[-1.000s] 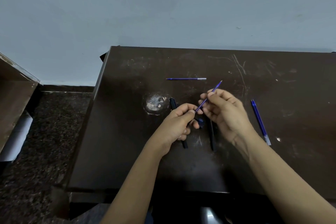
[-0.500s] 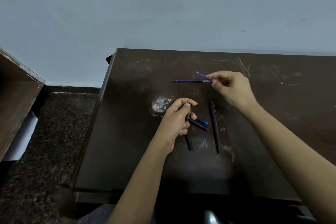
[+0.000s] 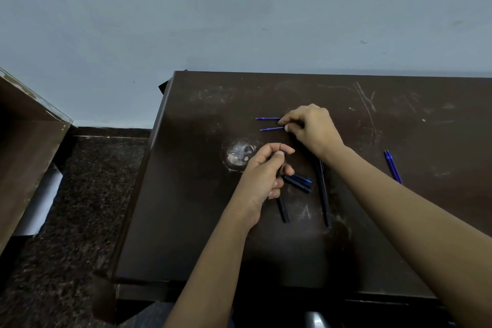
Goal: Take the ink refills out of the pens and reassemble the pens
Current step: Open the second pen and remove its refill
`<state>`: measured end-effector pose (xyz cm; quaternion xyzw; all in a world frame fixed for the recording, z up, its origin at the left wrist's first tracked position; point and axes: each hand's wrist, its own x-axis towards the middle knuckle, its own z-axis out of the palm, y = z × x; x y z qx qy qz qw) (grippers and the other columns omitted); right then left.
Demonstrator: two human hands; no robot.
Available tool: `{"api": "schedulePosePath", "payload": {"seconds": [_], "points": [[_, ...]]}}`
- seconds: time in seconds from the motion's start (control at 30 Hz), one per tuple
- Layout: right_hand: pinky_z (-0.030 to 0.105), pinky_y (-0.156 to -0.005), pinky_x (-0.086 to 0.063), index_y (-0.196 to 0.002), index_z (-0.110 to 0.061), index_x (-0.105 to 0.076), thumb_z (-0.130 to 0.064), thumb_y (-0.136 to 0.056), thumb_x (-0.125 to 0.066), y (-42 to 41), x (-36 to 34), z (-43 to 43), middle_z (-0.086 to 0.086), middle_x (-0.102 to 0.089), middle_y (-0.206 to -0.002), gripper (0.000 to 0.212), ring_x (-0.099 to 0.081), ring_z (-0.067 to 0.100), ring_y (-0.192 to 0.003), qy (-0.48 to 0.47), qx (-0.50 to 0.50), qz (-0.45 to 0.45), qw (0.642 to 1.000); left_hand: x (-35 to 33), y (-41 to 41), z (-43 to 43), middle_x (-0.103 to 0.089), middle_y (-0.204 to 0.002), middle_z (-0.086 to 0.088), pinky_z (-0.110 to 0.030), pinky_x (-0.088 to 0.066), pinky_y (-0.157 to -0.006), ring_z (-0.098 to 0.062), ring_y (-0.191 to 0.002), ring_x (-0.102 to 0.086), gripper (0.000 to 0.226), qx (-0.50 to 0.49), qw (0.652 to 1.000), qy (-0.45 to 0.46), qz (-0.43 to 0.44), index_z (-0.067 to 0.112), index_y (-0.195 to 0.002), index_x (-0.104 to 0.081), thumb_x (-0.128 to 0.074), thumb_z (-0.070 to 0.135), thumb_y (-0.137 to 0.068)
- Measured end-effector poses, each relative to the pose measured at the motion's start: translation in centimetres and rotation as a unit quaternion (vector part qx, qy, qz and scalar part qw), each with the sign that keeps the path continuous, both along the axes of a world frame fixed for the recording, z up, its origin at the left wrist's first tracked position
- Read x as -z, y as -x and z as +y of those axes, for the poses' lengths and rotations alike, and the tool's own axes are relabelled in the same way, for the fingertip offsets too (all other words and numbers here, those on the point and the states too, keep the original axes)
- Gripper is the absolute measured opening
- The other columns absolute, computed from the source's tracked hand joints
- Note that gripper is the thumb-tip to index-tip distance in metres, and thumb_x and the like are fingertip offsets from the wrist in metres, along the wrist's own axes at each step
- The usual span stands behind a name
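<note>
My right hand (image 3: 312, 129) reaches to the far middle of the dark table (image 3: 186, 221), its fingertips pinched on the end of a blue ink refill (image 3: 272, 129) that lies just in front of a second blue refill (image 3: 267, 118). My left hand (image 3: 262, 177) hovers nearer me, curled around a black pen barrel (image 3: 282, 209) whose lower end sticks out below the fist. Beside it lie a short dark-blue pen part (image 3: 298, 181) and a whole black pen (image 3: 322, 192). Two more blue refills (image 3: 392, 166) rest at the right.
A round white scuff (image 3: 241, 154) marks the tabletop left of my left hand. The table's left edge drops to a speckled dark floor (image 3: 74, 194). A brown board (image 3: 24, 146) leans at the far left. A pale wall stands behind.
My right hand pulled the blue refill out of the barrel, carried it away from me and lowered it next to the refill lying there. My left hand kept the barrel in place.
</note>
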<state>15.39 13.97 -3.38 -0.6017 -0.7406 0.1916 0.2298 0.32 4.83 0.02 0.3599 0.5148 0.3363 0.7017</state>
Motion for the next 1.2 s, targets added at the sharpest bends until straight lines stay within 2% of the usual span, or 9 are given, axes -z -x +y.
{"api": "schedulePosePath", "payload": {"seconds": [0.13,0.23,0.53,0.67,0.8,0.97,1.2], "points": [[0.036,-0.091,-0.042,-0.105,-0.017,-0.072,-0.012,-0.081,-0.068,0.4,-0.2,0.7,0.005,-0.068,-0.107,0.025,-0.052,0.026,-0.106,-0.006,0.010,-0.014,1.000,0.0,0.0,0.0,-0.055,-0.061,0.006,-0.013,-0.024,-0.035,-0.001,-0.038,-0.031,0.024,0.002,1.000,-0.003,0.003,0.025,-0.095,-0.061,-0.040,0.018,-0.102],[0.040,-0.094,-0.042,-0.111,-0.018,-0.069,-0.018,-0.081,-0.069,0.7,-0.2,1.3,0.006,-0.064,-0.113,0.030,-0.050,0.028,-0.109,-0.002,0.024,-0.032,0.999,0.0,0.0,0.0,-0.055,-0.061,0.006,-0.013,-0.023,-0.035,0.000,-0.039,-0.031,0.024,0.003,1.000,-0.004,0.001,0.024,-0.095,-0.061,-0.039,0.018,-0.102],[0.040,-0.090,-0.043,-0.095,-0.016,-0.073,-0.020,-0.082,-0.067,1.8,-0.4,2.1,0.007,-0.067,-0.098,0.014,-0.053,0.027,-0.102,0.035,0.027,-0.027,0.999,0.0,0.1,0.0,-0.055,-0.061,0.007,-0.013,-0.023,-0.036,-0.001,-0.040,-0.031,0.023,0.007,1.000,-0.006,0.002,0.024,-0.097,-0.062,-0.040,0.018,-0.102],[0.044,-0.091,-0.043,-0.094,-0.015,-0.072,-0.020,-0.082,-0.067,2.0,-0.5,2.2,0.007,-0.067,-0.098,0.014,-0.053,0.027,-0.103,0.036,0.024,-0.025,0.999,0.1,0.1,0.0,-0.055,-0.061,0.007,-0.013,-0.023,-0.035,0.000,-0.039,-0.031,0.024,0.007,1.000,-0.006,0.000,0.025,-0.096,-0.062,-0.040,0.018,-0.102],[0.042,-0.091,-0.043,-0.096,-0.014,-0.073,-0.019,-0.083,-0.067,2.1,-0.6,2.2,0.008,-0.067,-0.099,0.015,-0.053,0.028,-0.103,0.033,0.025,-0.024,0.999,0.1,0.2,0.1,-0.055,-0.062,0.006,-0.013,-0.023,-0.035,-0.001,-0.040,-0.031,0.024,0.004,1.000,-0.006,-0.001,0.024,-0.096,-0.062,-0.040,0.018,-0.102],[0.044,-0.091,-0.042,-0.104,-0.016,-0.071,-0.021,-0.083,-0.067,2.0,-1.1,1.7,0.009,-0.066,-0.104,0.023,-0.053,0.029,-0.105,-0.004,0.041,-0.017,0.999,0.1,0.1,0.2,-0.055,-0.061,0.006,-0.013,-0.023,-0.035,0.000,-0.039,-0.031,0.024,-0.001,1.000,-0.005,0.000,0.024,-0.095,-0.062,-0.040,0.017,-0.102],[0.040,-0.091,-0.045,-0.101,-0.018,-0.071,-0.020,-0.084,-0.064,-0.7,-2.7,-2.2,0.005,-0.068,-0.102,0.018,-0.058,0.024,-0.100,-0.074,0.139,0.025,0.987,-0.2,-0.2,0.0,-0.056,-0.061,0.005,-0.013,-0.023,-0.034,-0.001,-0.039,-0.031,0.023,-0.016,1.000,-0.007,0.001,0.022,-0.097,-0.062,-0.040,0.017,-0.102]]}}
